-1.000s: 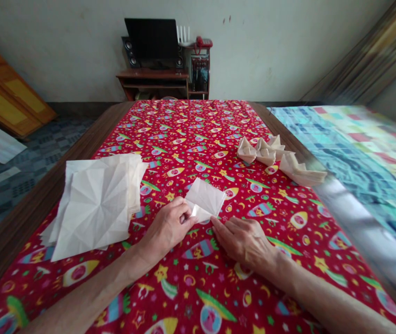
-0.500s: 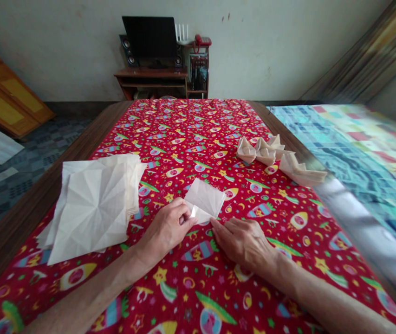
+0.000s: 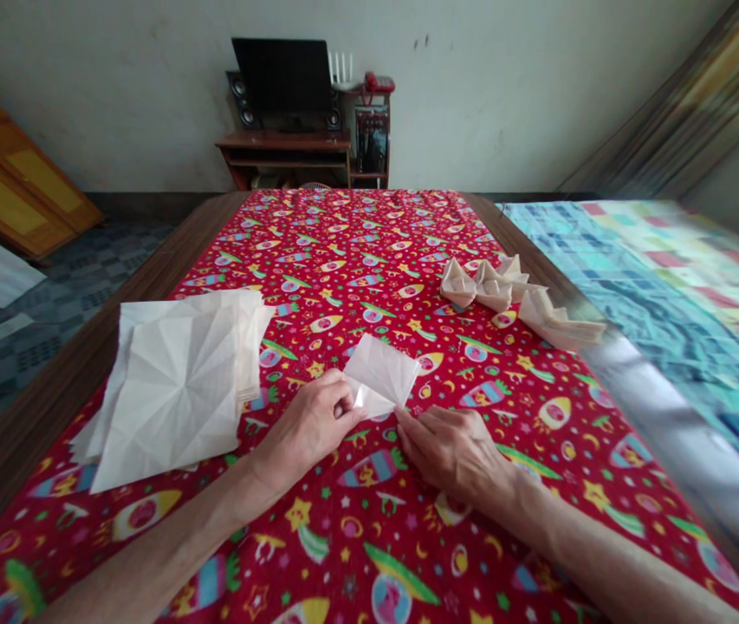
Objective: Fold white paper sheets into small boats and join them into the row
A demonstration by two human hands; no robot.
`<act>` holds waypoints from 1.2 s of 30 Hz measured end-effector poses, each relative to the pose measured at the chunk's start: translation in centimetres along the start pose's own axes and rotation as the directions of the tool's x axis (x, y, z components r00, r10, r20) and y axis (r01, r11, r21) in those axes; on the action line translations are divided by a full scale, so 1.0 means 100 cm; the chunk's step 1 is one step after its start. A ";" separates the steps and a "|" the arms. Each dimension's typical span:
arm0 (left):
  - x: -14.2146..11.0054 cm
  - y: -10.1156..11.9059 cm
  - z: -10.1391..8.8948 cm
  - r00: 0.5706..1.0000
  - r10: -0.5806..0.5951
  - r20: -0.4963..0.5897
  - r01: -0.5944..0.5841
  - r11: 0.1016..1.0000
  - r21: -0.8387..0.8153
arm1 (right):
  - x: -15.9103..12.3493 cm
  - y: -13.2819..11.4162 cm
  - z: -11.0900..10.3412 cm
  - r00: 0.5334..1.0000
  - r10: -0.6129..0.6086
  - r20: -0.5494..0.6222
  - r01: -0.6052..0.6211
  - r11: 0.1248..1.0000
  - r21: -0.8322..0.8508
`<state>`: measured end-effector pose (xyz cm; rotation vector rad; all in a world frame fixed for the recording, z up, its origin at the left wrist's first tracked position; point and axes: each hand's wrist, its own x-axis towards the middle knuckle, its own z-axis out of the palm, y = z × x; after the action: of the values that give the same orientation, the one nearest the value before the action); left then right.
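A small square of folded white paper lies on the red tablecloth in front of me, its near part turned up in a bright flap. My left hand is closed, pinching the flap's left corner between thumb and forefinger. At the right corner, my right hand presses the paper with the tip of its forefinger; its fingers are close together, the others partly bent. To the left rests a stack of creased paper sheets. Several folded paper pieces stand in a row at the right, apart from both hands.
The patterned red tablecloth covers most of the brown table. A bed with a blue checked cover adjoins on the right. Beyond the far end, a monitor stands on a small desk. A wooden cabinet is at the left.
Both hands stay at the same corners of the paper. The near flap's shape shifts slightly under the left fingers; otherwise only the camera view moves a little.
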<state>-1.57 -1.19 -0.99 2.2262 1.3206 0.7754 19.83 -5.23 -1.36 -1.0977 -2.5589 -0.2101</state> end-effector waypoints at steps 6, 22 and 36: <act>-0.002 0.001 0.002 1.000 -0.007 -0.014 0.008 0.998 0.069 | 0.000 0.002 0.001 1.000 -0.011 0.022 0.010 1.000 0.019; -0.032 0.027 0.003 0.893 0.359 0.272 -0.450 0.757 0.475 | 0.002 0.000 -0.001 1.000 -0.016 0.025 0.015 1.000 0.024; -0.048 0.020 -0.007 0.936 0.209 0.283 -0.322 0.833 0.449 | 0.002 0.001 0.000 1.000 -0.009 -0.024 0.009 0.999 0.032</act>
<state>-2.63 -6.33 -0.43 2.8493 1.2032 0.2686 19.80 -5.05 -1.31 -1.0658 -2.5379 -0.1827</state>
